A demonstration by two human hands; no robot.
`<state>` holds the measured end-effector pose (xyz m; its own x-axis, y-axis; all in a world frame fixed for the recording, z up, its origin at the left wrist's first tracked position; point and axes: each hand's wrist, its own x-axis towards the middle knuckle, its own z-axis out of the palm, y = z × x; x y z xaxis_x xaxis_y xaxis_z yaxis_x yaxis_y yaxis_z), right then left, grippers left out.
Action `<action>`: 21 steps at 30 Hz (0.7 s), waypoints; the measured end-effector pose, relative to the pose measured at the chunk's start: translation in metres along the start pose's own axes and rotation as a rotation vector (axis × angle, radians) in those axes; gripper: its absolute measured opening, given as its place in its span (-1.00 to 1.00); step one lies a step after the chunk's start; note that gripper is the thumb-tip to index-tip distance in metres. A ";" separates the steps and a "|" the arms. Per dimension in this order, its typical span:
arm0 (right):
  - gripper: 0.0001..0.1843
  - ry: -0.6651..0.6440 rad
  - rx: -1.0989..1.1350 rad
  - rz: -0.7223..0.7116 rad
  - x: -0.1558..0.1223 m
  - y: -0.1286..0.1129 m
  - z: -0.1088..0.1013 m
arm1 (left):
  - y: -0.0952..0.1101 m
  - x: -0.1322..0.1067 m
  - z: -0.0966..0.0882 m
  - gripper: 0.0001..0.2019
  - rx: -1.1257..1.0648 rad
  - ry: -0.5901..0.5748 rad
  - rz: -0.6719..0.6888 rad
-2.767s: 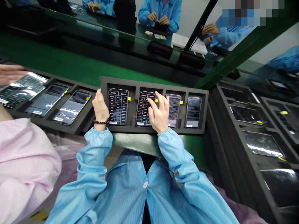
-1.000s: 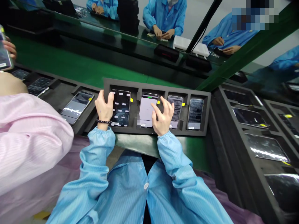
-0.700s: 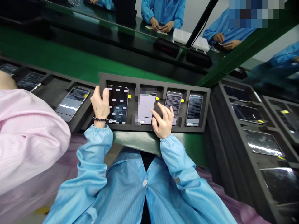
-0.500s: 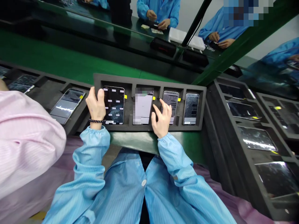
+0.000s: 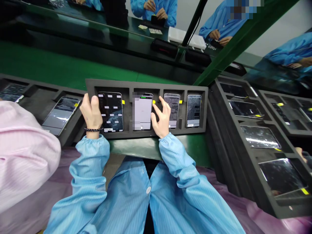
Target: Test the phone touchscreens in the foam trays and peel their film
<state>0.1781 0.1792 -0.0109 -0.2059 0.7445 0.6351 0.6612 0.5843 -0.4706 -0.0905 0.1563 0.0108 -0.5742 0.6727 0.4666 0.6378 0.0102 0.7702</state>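
A dark foam tray (image 5: 130, 112) lies across the bench in front of me, with several phones face up in its compartments. My left hand (image 5: 91, 112), a black beaded band at its wrist, grips the tray's left end, fingers along the outside and thumb inside the rim. Beside that thumb is the leftmost phone (image 5: 112, 112), its dark screen showing small white labels. My right hand (image 5: 162, 117) hovers with spread fingers between a light-screened phone (image 5: 143, 112) and a phone full of text lines (image 5: 173, 109), partly covering the latter. At the right end lies another text-screen phone (image 5: 194, 110).
Another phone tray (image 5: 39, 104) adjoins on the left, near a pink sleeve (image 5: 26, 152). To the right, stacked trays (image 5: 248, 162) hold more phones. A green post (image 5: 234, 45) slants behind. Co-workers in blue sit across the bench; one has hands (image 5: 156, 11) at a dark object.
The view has shifted, so the tray appears farther left. A green bar now shows atop the light-screened phone. My right fingers have lifted slightly; my left hand stays at the tray's end.
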 end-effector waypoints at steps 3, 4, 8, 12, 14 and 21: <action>-0.61 -0.003 -0.006 -0.001 0.000 0.001 -0.001 | 0.000 0.000 0.000 -0.62 0.009 0.003 -0.004; -0.61 0.000 -0.007 -0.004 0.000 0.001 -0.001 | 0.000 0.000 -0.001 -0.61 0.009 0.001 -0.003; -0.58 0.007 -0.015 -0.021 0.003 0.002 0.000 | 0.001 -0.001 -0.001 -0.62 0.000 -0.010 0.004; -0.57 -0.015 -0.025 -0.014 0.000 0.002 -0.001 | 0.001 -0.001 -0.001 -0.63 -0.004 0.000 0.007; -0.57 -0.003 -0.028 -0.028 -0.001 0.001 -0.002 | 0.002 -0.001 -0.001 -0.63 -0.005 0.002 0.008; -0.62 0.006 0.005 -0.025 0.003 -0.003 -0.001 | 0.008 -0.004 -0.004 -0.63 -0.002 0.012 0.027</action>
<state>0.1763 0.1794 -0.0074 -0.2178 0.7274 0.6507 0.6525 0.6044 -0.4571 -0.0852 0.1507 0.0164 -0.5624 0.6642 0.4925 0.6524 -0.0094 0.7578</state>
